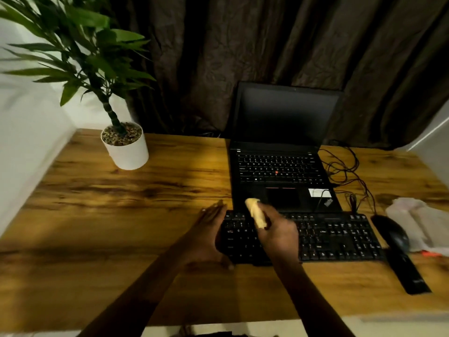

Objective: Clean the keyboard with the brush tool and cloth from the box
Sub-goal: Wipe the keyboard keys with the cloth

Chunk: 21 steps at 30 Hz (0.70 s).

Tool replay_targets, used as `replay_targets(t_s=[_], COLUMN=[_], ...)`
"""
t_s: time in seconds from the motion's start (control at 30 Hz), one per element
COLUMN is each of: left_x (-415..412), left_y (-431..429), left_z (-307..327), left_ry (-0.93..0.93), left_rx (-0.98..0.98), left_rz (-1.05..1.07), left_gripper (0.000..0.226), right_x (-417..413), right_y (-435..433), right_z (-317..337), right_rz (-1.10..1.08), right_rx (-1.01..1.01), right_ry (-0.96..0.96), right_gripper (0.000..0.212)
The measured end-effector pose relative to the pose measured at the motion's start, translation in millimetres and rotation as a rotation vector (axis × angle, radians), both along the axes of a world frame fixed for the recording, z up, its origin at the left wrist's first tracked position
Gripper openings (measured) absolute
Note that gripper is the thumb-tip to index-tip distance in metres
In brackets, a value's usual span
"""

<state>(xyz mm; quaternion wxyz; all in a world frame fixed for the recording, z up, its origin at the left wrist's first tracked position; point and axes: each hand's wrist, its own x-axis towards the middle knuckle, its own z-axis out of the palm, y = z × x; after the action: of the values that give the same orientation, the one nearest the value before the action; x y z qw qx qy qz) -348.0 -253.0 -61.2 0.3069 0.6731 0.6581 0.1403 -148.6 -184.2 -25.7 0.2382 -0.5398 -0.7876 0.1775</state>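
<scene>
A black external keyboard (337,237) lies on the wooden desk in front of an open black laptop (279,166). My right hand (277,233) hovers over the keyboard's left half and grips a small yellowish object, a cloth or brush tool (256,212); blur hides which. My left hand (206,235) rests against the keyboard's left end, fingers extended along the edge and thumb at the front corner. The box is not clearly visible.
A white potted plant (125,148) stands at the back left. A black mouse (393,233) and a black flat case (408,276) lie right of the keyboard. A whitish bag (418,220) sits at the far right. Tangled cables (347,166) run beside the laptop.
</scene>
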Motion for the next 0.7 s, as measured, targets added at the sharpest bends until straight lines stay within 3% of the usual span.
replay_targets(t_s=[0.07, 0.17, 0.27, 0.47, 0.57, 0.7], left_x=[-1.6, -3.5, -2.9, 1.7, 1.4, 3.2], left_y=[0.8, -0.2, -2.3, -5.5, -3.7, -3.3], left_z=[-3.3, -12.6, -24.6, -13.5, -16.2, -23.2], left_ry=[0.026, 0.004, -0.047, -0.056, -0.029, -0.006], left_rx=[0.021, 0.039, 0.042, 0.121, 0.17, 0.211], left_rz=[-0.023, -0.005, 0.064, 0.062, 0.059, 0.083], left_gripper=[0.158, 0.164, 0.168, 0.163, 0.164, 0.141], right_x=[-10.5, -23.3, -30.5, -40.1, -43.3, -37.4], right_y=[-2.4, -5.9, -14.2, -16.3, -18.3, -11.0], right_z=[-3.7, -16.7, -29.0, -33.8, -24.2, -18.1], right_rz=[0.108, 0.197, 0.251, 0.317, 0.333, 0.336], right_rx=[0.147, 0.318, 0.299, 0.237, 0.277, 0.298], right_ry=[-0.183, -0.298, -0.293, -0.334, -0.387, -0.502], right_gripper=[0.067, 0.068, 0.042, 0.054, 0.046, 0.04])
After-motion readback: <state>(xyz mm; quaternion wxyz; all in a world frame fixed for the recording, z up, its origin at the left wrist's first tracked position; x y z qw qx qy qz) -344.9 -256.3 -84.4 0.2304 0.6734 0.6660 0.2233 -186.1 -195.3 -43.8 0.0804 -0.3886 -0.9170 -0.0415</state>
